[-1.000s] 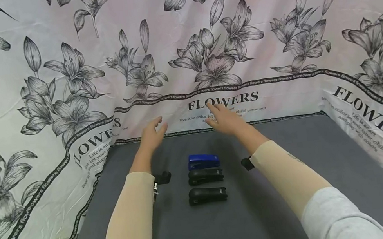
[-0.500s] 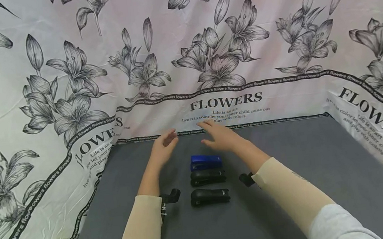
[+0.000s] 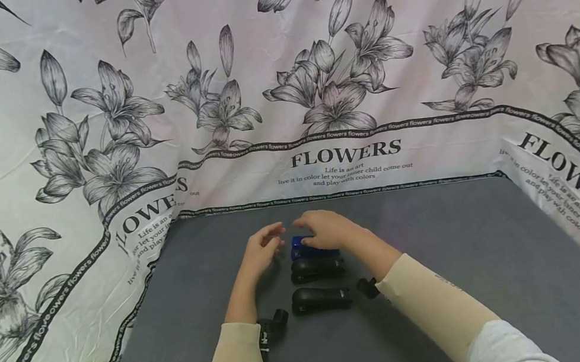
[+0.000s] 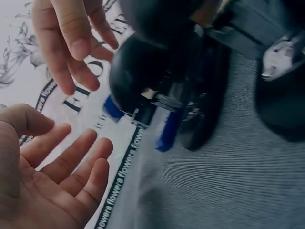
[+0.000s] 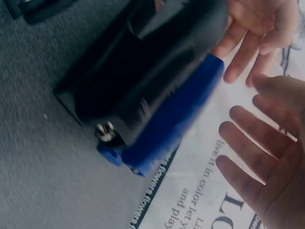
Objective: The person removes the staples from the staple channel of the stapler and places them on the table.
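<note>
We look across a matte grey tabletop [image 3: 435,230] at a person's two bare hands, meeting over a row of three staplers. The right hand [image 3: 328,229] hangs over the far stapler, a blue, narrow-bodied one [image 3: 314,253], and partly hides it from us in the head view. In the right wrist view, we see its fingers apart, gripping nothing, just beside the blue stapler. The left hand [image 3: 260,251] is near that stapler's left end, fingers apart and loosely bent, likewise holding nothing; its palm faces the right hand.

Just on the near side of the blue stapler we find a glossy black, rounded stapler [image 3: 317,268]; nearer still, across a strip of grey, lies a second black stapler with a similar rounded body [image 3: 321,299]. All three run left to right, roughly parallel.

Beige fitted sleeves [image 3: 433,308] cover both forearms, and a pale grey outer sleeve [image 3: 508,347] shows at the near right. We note small black wrist devices [image 3: 368,287] on both arms. White fabric printed with black lilies [image 3: 342,163] borders the table at left, right and far side, lettered "FLOWERS".
</note>
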A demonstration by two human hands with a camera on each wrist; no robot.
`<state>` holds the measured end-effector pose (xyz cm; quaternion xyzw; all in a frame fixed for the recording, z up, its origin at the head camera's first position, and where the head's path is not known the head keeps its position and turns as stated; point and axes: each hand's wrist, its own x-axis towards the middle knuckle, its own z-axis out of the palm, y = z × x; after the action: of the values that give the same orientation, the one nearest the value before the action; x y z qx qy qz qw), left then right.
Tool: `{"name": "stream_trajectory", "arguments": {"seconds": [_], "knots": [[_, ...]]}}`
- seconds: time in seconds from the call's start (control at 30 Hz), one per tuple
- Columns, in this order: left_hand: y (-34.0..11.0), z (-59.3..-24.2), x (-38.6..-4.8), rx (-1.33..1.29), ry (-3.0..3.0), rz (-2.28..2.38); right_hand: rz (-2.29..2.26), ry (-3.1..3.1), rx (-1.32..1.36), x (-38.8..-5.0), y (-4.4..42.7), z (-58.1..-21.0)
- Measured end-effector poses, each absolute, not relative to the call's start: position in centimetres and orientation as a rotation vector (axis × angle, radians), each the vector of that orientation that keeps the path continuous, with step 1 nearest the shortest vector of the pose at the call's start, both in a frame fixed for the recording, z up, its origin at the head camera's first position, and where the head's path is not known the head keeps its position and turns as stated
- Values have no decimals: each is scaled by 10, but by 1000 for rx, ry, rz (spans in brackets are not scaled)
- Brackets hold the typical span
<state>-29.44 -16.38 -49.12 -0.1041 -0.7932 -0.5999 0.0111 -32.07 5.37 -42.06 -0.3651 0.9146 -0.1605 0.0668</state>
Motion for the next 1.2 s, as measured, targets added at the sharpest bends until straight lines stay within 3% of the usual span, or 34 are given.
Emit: {"name": "stream_trajectory", "arguments": {"seconds": [0.2,0.5,0.7,1.2], "knots": [[-161,-510,-294,-308,-2550,-1812,-390,2751,-1003,-318,39,-433],[-156,-529,-299,-361,-2722,-1573,-267,2813,-1088,-322,30,-444],[-151,-531,-303,-451,-2765,-1353,-280,2826,-1103,-325,30,-445],[-146,-530,-300,-424,-2809,-1324,-512,2791,-1070,-327,47,-442]]}}
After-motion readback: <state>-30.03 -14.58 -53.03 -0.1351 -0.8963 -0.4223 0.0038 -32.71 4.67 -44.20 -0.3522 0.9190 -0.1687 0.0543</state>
